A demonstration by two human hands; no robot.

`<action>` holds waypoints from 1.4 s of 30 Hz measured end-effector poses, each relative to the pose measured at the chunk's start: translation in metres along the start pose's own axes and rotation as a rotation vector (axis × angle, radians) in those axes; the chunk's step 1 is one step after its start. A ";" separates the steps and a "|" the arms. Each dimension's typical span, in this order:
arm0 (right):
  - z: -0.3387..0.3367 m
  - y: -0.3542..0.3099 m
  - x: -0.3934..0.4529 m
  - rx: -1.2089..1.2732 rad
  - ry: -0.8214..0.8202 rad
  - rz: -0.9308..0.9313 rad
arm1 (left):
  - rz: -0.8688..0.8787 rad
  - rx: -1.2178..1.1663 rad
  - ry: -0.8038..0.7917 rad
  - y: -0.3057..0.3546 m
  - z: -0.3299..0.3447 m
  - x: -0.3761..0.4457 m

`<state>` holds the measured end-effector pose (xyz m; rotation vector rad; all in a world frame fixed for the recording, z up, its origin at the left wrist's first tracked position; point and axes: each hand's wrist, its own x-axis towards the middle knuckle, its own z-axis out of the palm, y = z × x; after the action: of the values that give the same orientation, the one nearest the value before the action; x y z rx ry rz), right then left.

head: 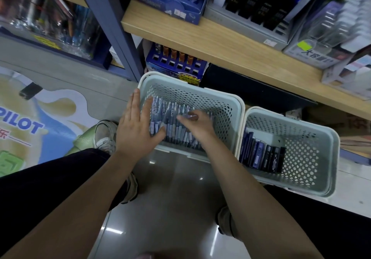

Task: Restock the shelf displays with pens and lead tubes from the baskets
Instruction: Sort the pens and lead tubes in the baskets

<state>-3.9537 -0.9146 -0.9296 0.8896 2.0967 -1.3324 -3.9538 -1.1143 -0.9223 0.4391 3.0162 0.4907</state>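
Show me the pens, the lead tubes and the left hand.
pens (181, 132), head view, middle of the row in the left basket
lead tubes (261, 156), head view, middle of the dark packs
left hand (136, 126), head view, back of hand

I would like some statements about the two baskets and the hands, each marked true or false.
1. Both hands are inside the left pale green perforated plastic basket. True.
2. That basket holds a row of wrapped pens. True.
3. The right pale green perforated basket is empty. False: dark flat packets stand along its left wall.
4. The baskets stand on the wooden shelf. False: they stand on the floor.
5. The left hand lies flat with straight fingers. True.
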 end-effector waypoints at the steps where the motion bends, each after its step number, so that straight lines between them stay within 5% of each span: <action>1: 0.005 -0.004 0.001 -0.020 -0.070 0.055 | 0.004 -0.012 0.008 -0.002 0.000 0.000; 6: 0.018 -0.006 0.017 -0.082 -0.105 0.250 | 0.014 -0.031 0.023 -0.008 0.002 -0.002; 13: 0.030 -0.005 0.034 -0.059 -0.057 0.293 | 0.009 -0.097 0.069 -0.012 0.004 -0.002; 18: 0.055 -0.003 0.053 -0.320 -0.077 0.326 | 0.015 -0.077 0.084 -0.014 0.005 -0.001; 24: 0.050 -0.008 0.049 -0.254 -0.012 0.322 | 0.019 -0.070 0.102 -0.012 0.007 -0.001; 30: 0.027 0.003 0.030 0.137 -0.065 0.320 | 0.016 -0.059 0.101 -0.012 0.008 -0.001; 42: 0.032 -0.004 0.047 0.107 -0.222 0.293 | 0.006 -0.079 0.077 -0.015 0.009 0.001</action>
<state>-3.9858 -0.9328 -0.9726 0.9989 1.6688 -1.3289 -3.9578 -1.1246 -0.9358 0.4343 3.0560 0.6386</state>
